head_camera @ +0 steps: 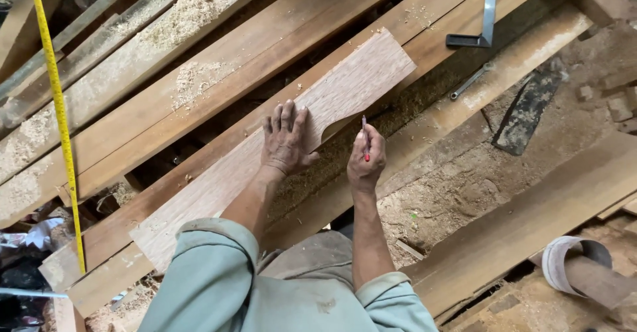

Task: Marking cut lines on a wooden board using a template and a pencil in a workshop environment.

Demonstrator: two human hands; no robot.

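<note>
A thin curved-edge wooden template (345,83) lies flat on a long plank (199,113). My left hand (285,138) presses palm-down on the template, fingers spread, beside the curved notch in its edge. My right hand (365,157) grips a red pencil (365,139), its tip touching the template's edge at the notch. Both forearms reach out from grey-green sleeves at the bottom.
A yellow tape measure (60,116) stretches along the left side. A metal try square (483,16) and a small steel spanner (470,82) lie on planks at the upper right. Sawdust covers the boards. A sandpaper roll (570,262) sits at lower right.
</note>
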